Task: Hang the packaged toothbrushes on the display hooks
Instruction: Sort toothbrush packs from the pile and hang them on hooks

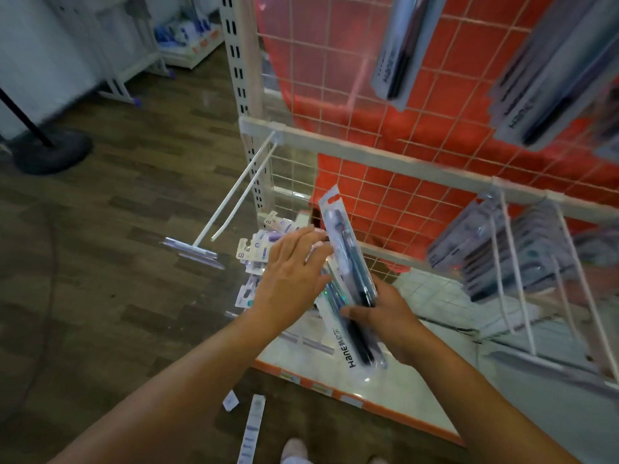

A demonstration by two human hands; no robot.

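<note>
While clamped on one toothbrush pack (339, 236), right grip (382, 318); left grip (290, 274) apart, flat; one white hook (229, 199) nearby.

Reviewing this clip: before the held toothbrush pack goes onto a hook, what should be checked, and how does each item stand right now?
1. Grip: right hand holds the Hane toothbrush pack by its lower half: ok.
2. Its hang hole is at the top, uncovered: ok.
3. The empty display hook carries no packs: ok.
4. Hole lined up with the hook's tip: not ok; the pack is off to its right, apart.
5. The left hand is clear of the pack: not ok; straight fingers rest against it.
6. Only one pack gripped: cannot tell; blurred.
</note>
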